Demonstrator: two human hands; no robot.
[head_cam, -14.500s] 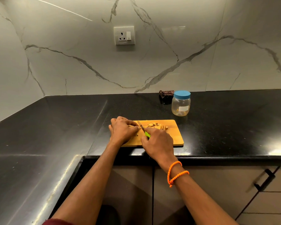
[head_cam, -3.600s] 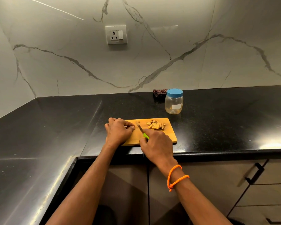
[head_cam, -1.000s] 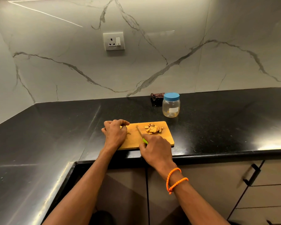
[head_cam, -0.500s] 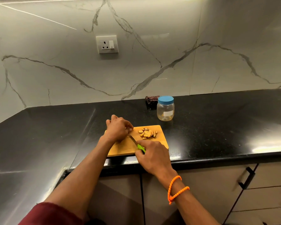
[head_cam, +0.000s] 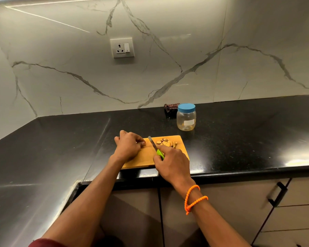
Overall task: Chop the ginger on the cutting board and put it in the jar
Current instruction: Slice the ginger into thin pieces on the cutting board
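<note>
Ginger slicing on board, nearly done; jar not yet opened.

Pale tan ginger slices (head_cam: 166,143) lie heaped on the far right part of the rectangular light wooden cutting board (head_cam: 146,160), which sits at the front edge of the black polished stone countertop (head_cam: 239,139). Left hand (head_cam: 128,147) has curled fingers pressed down at the board's far left; a last small piece seems pinched at the fingertips, too small to confirm. Right hand (head_cam: 173,163) is wrapped firmly round the green handle of the small steel-bladed knife (head_cam: 154,146), blade angled between left fingertips and pile. Judgement: keep left fingertips tucked, cut straight down in thin strokes, clear of knuckles. Clear plastic jar with blue screw lid (head_cam: 186,117) stands beyond the board's far right corner, lid on; needs unscrewing before transfer.
</note>
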